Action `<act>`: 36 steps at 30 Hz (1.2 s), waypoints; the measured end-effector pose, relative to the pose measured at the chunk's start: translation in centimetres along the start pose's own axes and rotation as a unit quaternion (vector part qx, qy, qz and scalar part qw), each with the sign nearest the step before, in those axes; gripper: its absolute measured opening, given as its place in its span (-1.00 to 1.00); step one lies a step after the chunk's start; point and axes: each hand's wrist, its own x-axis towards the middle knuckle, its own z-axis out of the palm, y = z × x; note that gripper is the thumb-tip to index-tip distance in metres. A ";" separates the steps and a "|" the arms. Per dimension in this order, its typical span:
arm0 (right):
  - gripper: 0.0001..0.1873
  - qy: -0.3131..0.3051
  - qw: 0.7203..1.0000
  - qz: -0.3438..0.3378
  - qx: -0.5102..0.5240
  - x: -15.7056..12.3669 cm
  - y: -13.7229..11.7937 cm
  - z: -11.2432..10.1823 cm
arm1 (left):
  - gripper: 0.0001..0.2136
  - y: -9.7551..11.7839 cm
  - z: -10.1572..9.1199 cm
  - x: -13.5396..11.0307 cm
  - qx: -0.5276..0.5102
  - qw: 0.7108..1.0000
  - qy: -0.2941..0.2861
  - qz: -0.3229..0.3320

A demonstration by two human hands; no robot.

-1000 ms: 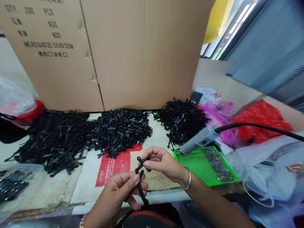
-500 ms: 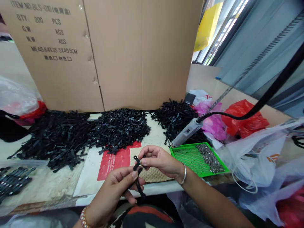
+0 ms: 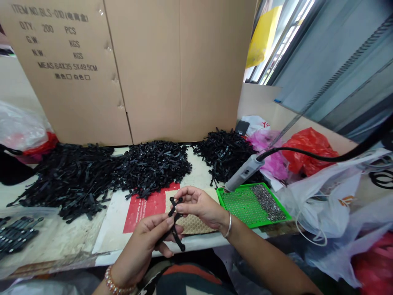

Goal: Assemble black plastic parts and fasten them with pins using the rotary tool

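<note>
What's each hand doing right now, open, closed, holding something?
Left hand: closed, pinching the lower part of the black plastic strips.
Right hand: closed, pinching the upper end of the same strips.

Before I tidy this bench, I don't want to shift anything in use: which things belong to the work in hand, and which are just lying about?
In use:
- black plastic strips, pinched by left hand and right hand
- heaps of black strips
- honeycomb mat
- green tray of small metal parts
- grey hanging tool

Lying about:
- cardboard carton
- red bag
- pink bag
- white bags
</note>
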 end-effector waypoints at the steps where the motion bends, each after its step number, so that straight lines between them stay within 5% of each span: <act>1: -0.56 0.009 1.000 -0.008 0.004 0.0 0.2 0.1 | -0.61 0.0 0.1 0.0 0.001 1.000 0.006 0.005; 8: -0.59 0.036 0.998 -0.043 0.008 0.4 1.3 0.3 | -0.60 0.0 0.4 0.1 0.040 0.998 0.044 0.025; 36: -0.54 0.043 0.995 -0.082 -0.030 1.0 2.6 0.0 | -0.66 -0.5 -0.1 0.6 -0.001 0.999 0.032 0.019</act>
